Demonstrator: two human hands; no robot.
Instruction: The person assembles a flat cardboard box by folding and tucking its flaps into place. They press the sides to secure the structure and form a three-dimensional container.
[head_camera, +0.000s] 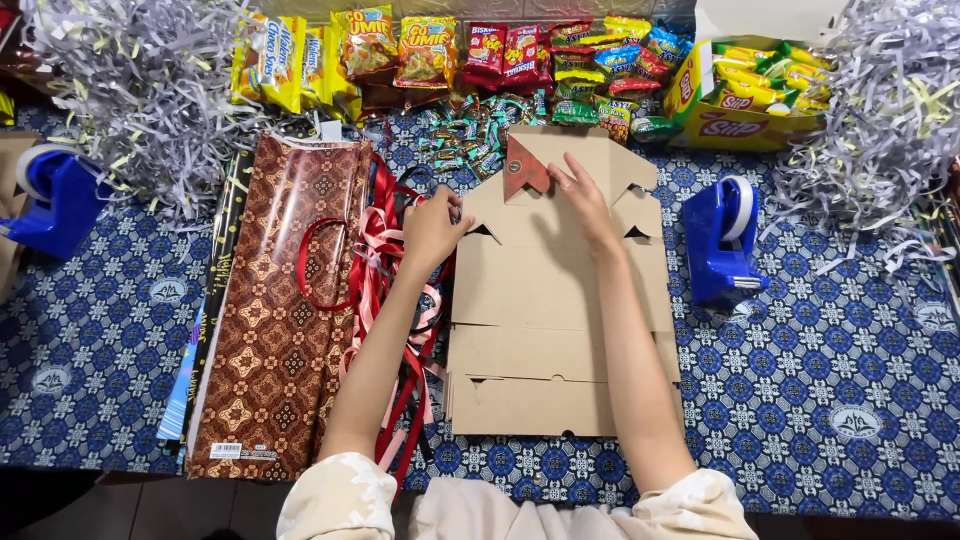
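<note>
Hands pressing down a flat cardboard box blank

The left hand (432, 228) is pinching the flat cardboard blank (555, 330) at its left edge, steadying it, while the right hand (585, 200), fingers spread flat, is pressing beside a small patterned triangle (524, 170); ribbons (385, 270) are lying just left.

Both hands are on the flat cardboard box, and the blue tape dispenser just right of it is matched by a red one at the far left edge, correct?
Not quite: the head view shows the dispenser at the far left edge is blue, like the tape dispenser right of the cardboard box. The rest holds: the left hand and right hand are both on the flat box.
</note>
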